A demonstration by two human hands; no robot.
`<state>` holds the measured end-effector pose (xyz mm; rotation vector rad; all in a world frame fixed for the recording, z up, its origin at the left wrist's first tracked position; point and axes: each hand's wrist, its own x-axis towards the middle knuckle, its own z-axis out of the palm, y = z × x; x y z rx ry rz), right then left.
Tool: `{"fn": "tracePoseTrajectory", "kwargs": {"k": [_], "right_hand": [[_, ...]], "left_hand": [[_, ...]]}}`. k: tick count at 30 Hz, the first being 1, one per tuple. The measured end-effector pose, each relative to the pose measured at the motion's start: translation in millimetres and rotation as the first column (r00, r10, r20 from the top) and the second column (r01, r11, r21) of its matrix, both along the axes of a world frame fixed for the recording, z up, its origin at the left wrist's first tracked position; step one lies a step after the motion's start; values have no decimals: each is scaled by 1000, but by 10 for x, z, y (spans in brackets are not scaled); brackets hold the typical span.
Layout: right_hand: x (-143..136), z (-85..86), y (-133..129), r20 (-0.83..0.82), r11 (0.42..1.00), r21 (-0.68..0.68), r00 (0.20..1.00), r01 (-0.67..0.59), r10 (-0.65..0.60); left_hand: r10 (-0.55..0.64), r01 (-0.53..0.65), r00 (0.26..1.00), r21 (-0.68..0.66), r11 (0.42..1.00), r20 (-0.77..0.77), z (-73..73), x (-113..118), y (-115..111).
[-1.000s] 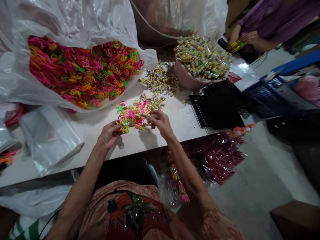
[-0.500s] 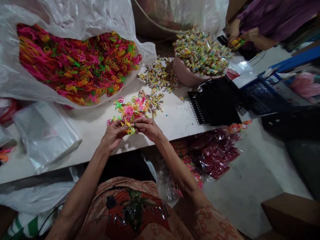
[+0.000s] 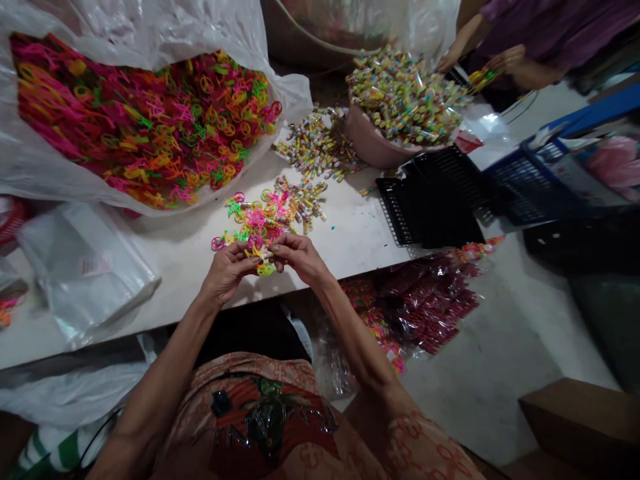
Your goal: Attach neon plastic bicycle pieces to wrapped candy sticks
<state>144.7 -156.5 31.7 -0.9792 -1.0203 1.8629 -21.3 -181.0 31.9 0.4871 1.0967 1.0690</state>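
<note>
Left hand [image 3: 227,272] and right hand [image 3: 300,259] are both pinching a yellow plastic piece [image 3: 259,253] over the table's [image 3: 357,257] near edge, fingertips crowding the mixed pile [image 3: 257,217], so a loosening grip could be dropping it off that edge.

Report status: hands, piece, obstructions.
Left hand pinching yellow plastic piece. Right hand at its edge, grip unclear. Colourful pile just beyond, not between hands.
</note>
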Motion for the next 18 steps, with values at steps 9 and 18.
{"fn": "tracePoseTrajectory", "kwargs": {"k": [9,18], "right_hand": [[-1,-37,166,312,970,241,949,-41,-37],[436,-8,756,710,822,565,546,-64,-445]], "left_hand": [[15,27,965,155,987,-263,-123,40,180],[47,447,178,124,886,-983,-56,-396,1494]]}}
